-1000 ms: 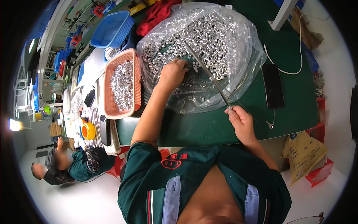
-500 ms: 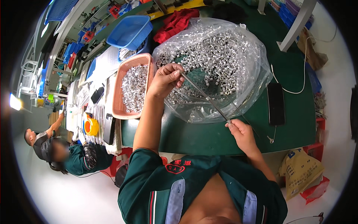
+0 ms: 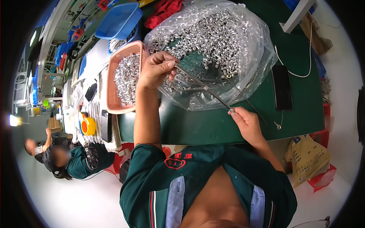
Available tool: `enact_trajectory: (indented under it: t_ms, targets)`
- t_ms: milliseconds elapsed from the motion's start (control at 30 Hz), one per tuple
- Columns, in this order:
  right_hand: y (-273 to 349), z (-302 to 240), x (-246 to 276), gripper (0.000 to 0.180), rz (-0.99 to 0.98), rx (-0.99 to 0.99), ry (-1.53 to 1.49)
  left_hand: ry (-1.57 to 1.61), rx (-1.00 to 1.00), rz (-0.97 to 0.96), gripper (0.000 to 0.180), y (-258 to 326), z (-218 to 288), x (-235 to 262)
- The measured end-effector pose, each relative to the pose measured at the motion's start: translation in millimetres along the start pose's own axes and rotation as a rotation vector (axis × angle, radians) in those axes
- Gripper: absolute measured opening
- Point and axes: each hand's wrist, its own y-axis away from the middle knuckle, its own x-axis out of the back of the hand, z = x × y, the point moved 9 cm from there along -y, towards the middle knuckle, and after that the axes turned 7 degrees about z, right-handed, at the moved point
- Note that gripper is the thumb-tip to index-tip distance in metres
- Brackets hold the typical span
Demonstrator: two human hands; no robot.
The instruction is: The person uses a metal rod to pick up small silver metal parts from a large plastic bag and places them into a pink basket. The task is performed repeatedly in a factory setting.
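Note:
A thin grey metal rod (image 3: 194, 79) slants between my two hands above the near edge of a clear plastic bag (image 3: 258, 49). My left hand (image 3: 156, 71) pinches its far end between thumb and fingers. At the near end, the fingertips of my right hand (image 3: 247, 123) are closed on it. A small collar shows partway along the rod. Spread inside the opened bag are many short silver metal sleeves (image 3: 216, 36). Another thin rod (image 3: 251, 106) lies beside the bag, close to my right hand.
Left of the bag, a peach basket (image 3: 110, 85) holds small shiny metal pieces. Behind it is a blue basket (image 3: 114, 28). A black phone (image 3: 281, 87), a white cable (image 3: 300, 75) and a key (image 3: 278, 125) lie at right. Yellow tape (image 3: 88, 126) and co-workers (image 3: 85, 159) are at left.
My view has tilted, so the table and bag sit higher in the picture. Both hands keep their hold on the rod, with little change in their grip.

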Motion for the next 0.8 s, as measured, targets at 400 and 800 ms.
enact_trajectory:
  t_ms: [400, 800]
  targets:
    - [-2.8, 2.4, 1.2, 0.015, 0.019, -0.07, -0.037, -0.261, 0.268, -0.305, 0.024, 15.4, -72.9, -101.3]
    - [0.1, 25.6, 9.9, 0.02, 0.069, -0.26, -0.378, -1.101, -0.306, 0.16, 0.024, -39.1, -33.9, -38.5]
